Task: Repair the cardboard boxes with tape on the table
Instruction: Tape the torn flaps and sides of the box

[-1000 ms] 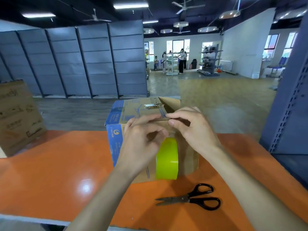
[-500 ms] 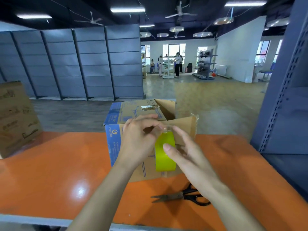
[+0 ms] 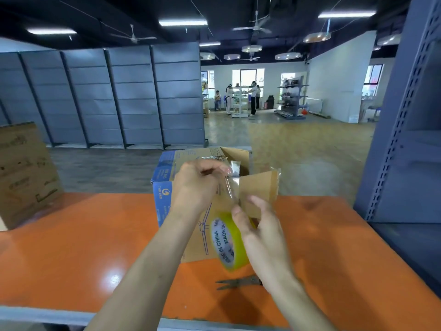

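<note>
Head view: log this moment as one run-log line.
left hand: pinches clear tape end | right hand: holds tape roll | cardboard box: flap up | scissors: on orange table

A long row of tall grey metal shelving panels (image 3: 133, 96) lines the left side, standing on dark grey plank flooring (image 3: 102, 168). A blue-grey perforated shelf upright (image 3: 401, 139) rises past the right edge of the glossy orange table (image 3: 71, 235). Beyond lie polished concrete floor (image 3: 226, 132), a white wall (image 3: 338, 80) and bright windows (image 3: 248, 77). The black ceiling (image 3: 95, 10) carries fluorescent strip lights (image 3: 183, 22), white ceiling fans (image 3: 256, 26) and round pendant lamps (image 3: 317, 37).
</note>
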